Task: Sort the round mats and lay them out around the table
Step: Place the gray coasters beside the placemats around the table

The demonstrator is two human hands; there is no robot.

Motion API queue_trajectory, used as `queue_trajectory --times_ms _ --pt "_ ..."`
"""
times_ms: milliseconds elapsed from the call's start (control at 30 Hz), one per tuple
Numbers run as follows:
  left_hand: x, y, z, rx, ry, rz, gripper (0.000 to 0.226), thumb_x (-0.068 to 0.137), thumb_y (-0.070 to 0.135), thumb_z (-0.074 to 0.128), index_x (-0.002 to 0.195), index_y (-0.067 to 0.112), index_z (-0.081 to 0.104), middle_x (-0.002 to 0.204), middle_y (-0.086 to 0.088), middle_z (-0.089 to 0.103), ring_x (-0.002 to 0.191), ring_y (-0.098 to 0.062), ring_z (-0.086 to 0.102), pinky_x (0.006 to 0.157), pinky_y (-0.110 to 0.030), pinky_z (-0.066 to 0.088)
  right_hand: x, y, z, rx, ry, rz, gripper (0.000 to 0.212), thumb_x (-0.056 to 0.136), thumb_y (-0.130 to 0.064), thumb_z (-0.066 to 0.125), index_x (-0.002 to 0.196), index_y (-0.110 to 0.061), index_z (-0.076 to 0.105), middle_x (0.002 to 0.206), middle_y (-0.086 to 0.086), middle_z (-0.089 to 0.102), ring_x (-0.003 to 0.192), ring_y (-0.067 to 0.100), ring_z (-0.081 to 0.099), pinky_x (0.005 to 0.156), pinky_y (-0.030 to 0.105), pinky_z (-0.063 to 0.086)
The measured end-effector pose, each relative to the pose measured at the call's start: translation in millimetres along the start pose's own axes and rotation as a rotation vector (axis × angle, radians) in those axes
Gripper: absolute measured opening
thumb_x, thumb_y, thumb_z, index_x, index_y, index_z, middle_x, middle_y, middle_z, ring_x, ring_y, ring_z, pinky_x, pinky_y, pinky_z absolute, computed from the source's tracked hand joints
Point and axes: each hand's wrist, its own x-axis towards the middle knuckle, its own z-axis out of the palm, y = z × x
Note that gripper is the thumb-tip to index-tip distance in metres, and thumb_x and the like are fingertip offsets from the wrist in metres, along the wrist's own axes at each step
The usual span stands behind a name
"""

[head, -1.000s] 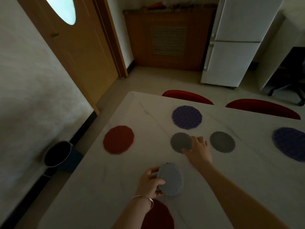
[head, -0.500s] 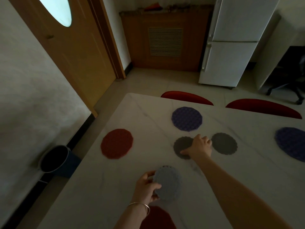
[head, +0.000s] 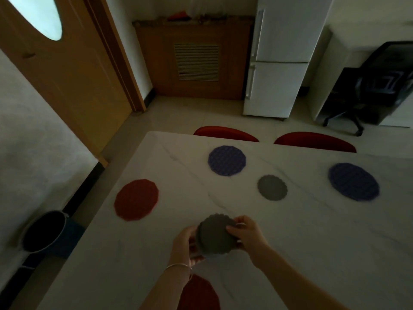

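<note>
On the table [head: 312, 242] I hold a mat [head: 215, 234] between my left hand [head: 184, 243] and right hand [head: 248, 237]. Beyond it lies a small mat [head: 272, 187], flanked by two larger mats [head: 226, 160] [head: 354, 181]. Another mat [head: 136, 199] lies left; one [head: 199, 294] lies under my left wrist. Two chairs [head: 225, 133] [head: 315, 142] stand at the far edge.

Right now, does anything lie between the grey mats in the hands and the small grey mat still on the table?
Nothing visible does. Both hands, left hand and right hand, hold the grey mats; only bare table separates them from the small grey mat.
</note>
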Motion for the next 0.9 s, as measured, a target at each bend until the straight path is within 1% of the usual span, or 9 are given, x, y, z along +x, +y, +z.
queue_trajectory --times_ms 67,200,300,367,433,500,600,733,900 --pt "0 -2 5 0.026 0.0 0.047 0.004 0.087 0.017 0.061 0.087 0.015 0.065 0.098 -0.014 0.062 0.086 -0.035 0.06 0.063 -0.041 0.053 -2 6 1 -0.014 0.005 -0.015 0.018 0.082 -0.006 0.068 0.083 -0.014 0.052 0.086 0.008 0.061 0.073 0.021 0.062 0.047 0.026 0.053" --pt "-1 -5 6 0.127 -0.055 0.18 0.031 0.079 -0.009 0.061 0.087 0.022 0.061 0.093 -0.007 0.062 0.08 -0.031 0.061 0.054 -0.036 0.055 -3 9 -5 -0.323 0.073 -0.139 0.021 0.078 -0.015 0.074 0.078 -0.017 0.052 0.081 0.007 0.062 0.075 0.023 0.064 0.06 0.034 0.058" --pt "1 -6 3 0.173 -0.08 0.204 0.035 0.078 -0.013 0.059 0.088 0.021 0.059 0.095 -0.007 0.062 0.081 -0.033 0.062 0.066 -0.047 0.058 -1 4 -17 -0.672 0.075 -0.272 0.021 0.076 -0.032 0.074 0.085 -0.02 0.06 0.084 0.001 0.065 0.075 0.018 0.064 0.065 0.032 0.056" --pt "2 -5 1 0.195 -0.087 0.196 0.034 0.073 -0.009 0.064 0.089 0.021 0.059 0.097 -0.007 0.06 0.082 -0.032 0.06 0.069 -0.049 0.056 7 -8 -32 -0.801 0.208 -0.389 0.025 0.077 -0.038 0.069 0.096 -0.023 0.063 0.094 -0.002 0.064 0.082 0.015 0.061 0.07 0.029 0.051" --pt "0 -3 0 0.184 -0.103 0.182 0.037 0.063 -0.001 0.068 0.092 0.019 0.06 0.095 -0.006 0.06 0.08 -0.028 0.059 0.061 -0.04 0.056 22 -28 -53 -0.847 0.389 -0.455 0.032 0.081 -0.036 0.066 0.109 -0.022 0.062 0.109 0.002 0.061 0.094 0.02 0.059 0.075 0.03 0.049" --pt "0 -2 -1 0.168 -0.105 0.185 0.041 0.057 0.001 0.066 0.095 0.016 0.061 0.091 -0.007 0.062 0.076 -0.026 0.06 0.052 -0.032 0.054 40 -53 -74 -0.936 0.495 -0.42 0.041 0.083 -0.035 0.064 0.12 -0.018 0.057 0.125 0.009 0.052 0.112 0.03 0.052 0.082 0.038 0.049" --pt "6 -6 -2 0.15 -0.089 0.201 0.045 0.048 0.005 0.061 0.091 0.018 0.061 0.085 -0.009 0.064 0.072 -0.025 0.061 0.048 -0.028 0.053 60 -81 -100 -1.052 0.517 -0.25 0.055 0.084 -0.036 0.063 0.131 -0.014 0.045 0.133 0.014 0.041 0.126 0.033 0.037 0.088 0.045 0.048" --pt "12 -9 -4 0.14 -0.097 0.201 0.048 0.047 0.005 0.061 0.093 0.018 0.062 0.086 -0.009 0.065 0.074 -0.026 0.062 0.045 -0.028 0.053 79 -93 -116 -1.099 0.491 -0.139 0.068 0.079 -0.044 0.068 0.133 -0.01 0.043 0.134 0.017 0.039 0.128 0.036 0.036 0.092 0.049 0.048" --pt "22 -4 -7 0.183 -0.087 0.209 0.047 0.046 0.007 0.061 0.092 0.02 0.063 0.087 -0.007 0.067 0.074 -0.024 0.063 0.054 -0.03 0.053 94 -94 -114 -1.131 0.462 -0.089 0.066 0.076 -0.042 0.072 0.125 -0.006 0.047 0.128 0.019 0.049 0.125 0.036 0.038 0.091 0.045 0.047"
